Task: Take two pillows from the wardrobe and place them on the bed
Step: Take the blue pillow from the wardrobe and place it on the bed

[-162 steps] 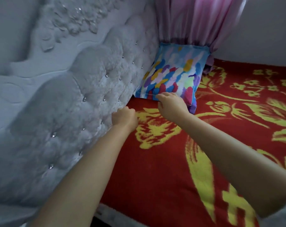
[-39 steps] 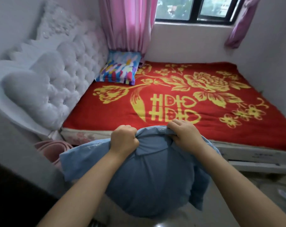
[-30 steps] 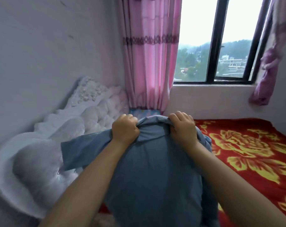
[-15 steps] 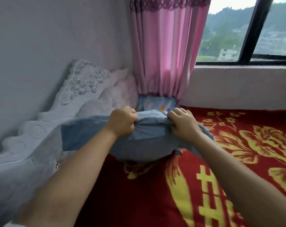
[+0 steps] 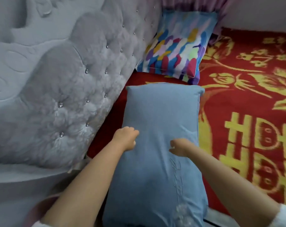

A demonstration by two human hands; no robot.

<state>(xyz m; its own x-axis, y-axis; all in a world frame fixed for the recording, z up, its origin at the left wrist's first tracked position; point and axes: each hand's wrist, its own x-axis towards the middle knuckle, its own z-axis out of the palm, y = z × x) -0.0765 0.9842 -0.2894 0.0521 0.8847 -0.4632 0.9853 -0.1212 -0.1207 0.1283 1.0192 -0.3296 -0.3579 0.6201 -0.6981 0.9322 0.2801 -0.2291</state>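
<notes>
A plain blue pillow (image 5: 160, 145) lies lengthwise on the red bed cover, its near end hanging over the bed's front edge. Just beyond it a multicoloured pillow (image 5: 176, 46) leans in the corner against the headboard. My left hand (image 5: 125, 140) rests curled at the blue pillow's left side, with no fabric visibly pinched in it. Over the pillow's right half, my right hand (image 5: 180, 147) has loosely parted fingers and holds nothing.
The bed (image 5: 247, 99) has a red blanket with a yellow flower pattern that stretches away to the right. A grey tufted headboard (image 5: 70, 82) runs along the left. Pink curtains (image 5: 196, 4) hang behind the multicoloured pillow.
The blue pillow, held up by its top edge in both hands half a second ago, now lies flat on the bed. Both hands have let go of that edge.
</notes>
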